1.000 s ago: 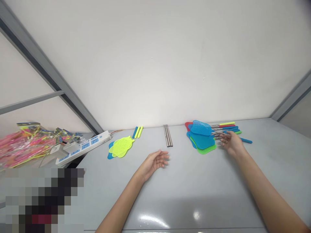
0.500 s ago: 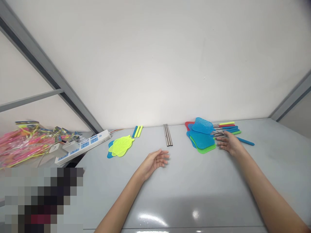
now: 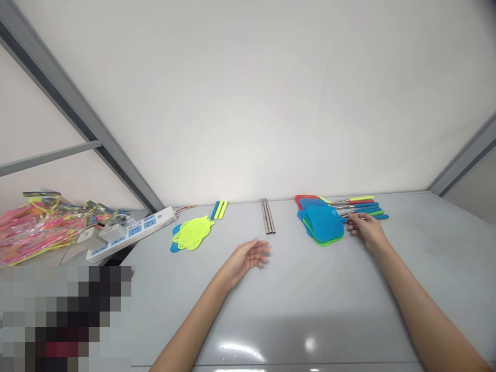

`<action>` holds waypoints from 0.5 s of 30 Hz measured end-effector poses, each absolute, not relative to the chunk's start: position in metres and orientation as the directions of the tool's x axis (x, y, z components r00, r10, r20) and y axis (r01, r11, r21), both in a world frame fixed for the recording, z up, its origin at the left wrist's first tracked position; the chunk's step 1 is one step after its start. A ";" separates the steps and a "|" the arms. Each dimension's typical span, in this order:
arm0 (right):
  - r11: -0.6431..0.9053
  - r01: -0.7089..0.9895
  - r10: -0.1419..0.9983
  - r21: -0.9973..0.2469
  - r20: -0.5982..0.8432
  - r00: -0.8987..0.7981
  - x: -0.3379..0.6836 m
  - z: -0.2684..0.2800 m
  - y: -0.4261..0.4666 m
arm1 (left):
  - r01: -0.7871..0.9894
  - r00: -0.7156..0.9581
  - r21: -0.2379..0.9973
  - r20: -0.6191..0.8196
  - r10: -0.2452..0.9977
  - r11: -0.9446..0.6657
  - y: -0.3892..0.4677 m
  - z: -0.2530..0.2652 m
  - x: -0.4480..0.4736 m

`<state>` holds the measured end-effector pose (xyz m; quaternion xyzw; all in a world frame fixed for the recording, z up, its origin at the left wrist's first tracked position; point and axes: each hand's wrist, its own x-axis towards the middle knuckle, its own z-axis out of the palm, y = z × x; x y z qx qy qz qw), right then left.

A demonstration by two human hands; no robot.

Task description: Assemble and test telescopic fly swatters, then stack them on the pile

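Observation:
My right hand [image 3: 367, 231] is closed around the metal shaft of a blue fly swatter [image 3: 327, 224], near its head. That swatter lies on top of a pile of others, with red, green and blue heads to the left and coloured handles [image 3: 370, 205] to the right. My left hand [image 3: 248, 260] hovers over the table, palm inward, fingers apart and with nothing in them. Just beyond it lie slim metal rods [image 3: 268, 217], side by side. Farther left are yellow-green mesh swatter heads [image 3: 194, 233] partly covering a blue one [image 3: 177, 246], with blue and yellow handle grips [image 3: 220, 210] behind them.
A white power strip [image 3: 134, 232] with plugged-in adapters runs along the table's left edge. Beyond it, pink and yellow items in clear plastic [image 3: 42, 227] are heaped. A pale wall [image 3: 248, 103] closes off the back of the grey table [image 3: 294, 299]. The lower left corner is pixelated.
The upper blue swatter has come down and toward me, its head now stacked over the other blue head and its handle lined up with the rest. My left hand has stayed put.

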<state>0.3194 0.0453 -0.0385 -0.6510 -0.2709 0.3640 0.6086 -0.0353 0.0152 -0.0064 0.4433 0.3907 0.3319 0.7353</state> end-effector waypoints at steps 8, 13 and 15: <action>-0.048 0.021 0.804 -0.999 -0.026 0.594 0.317 -0.047 0.049 | -0.147 0.461 0.909 -0.287 0.840 0.391 0.016 -0.007 -0.034; -0.063 0.047 0.789 -0.997 -0.021 0.614 0.314 -0.044 0.049 | -0.144 0.472 0.911 -0.279 0.836 0.385 0.015 -0.006 -0.035; -0.072 0.047 0.783 -0.996 -0.027 0.622 0.313 -0.043 0.049 | -0.144 0.466 0.911 -0.282 0.839 0.387 0.015 -0.006 -0.035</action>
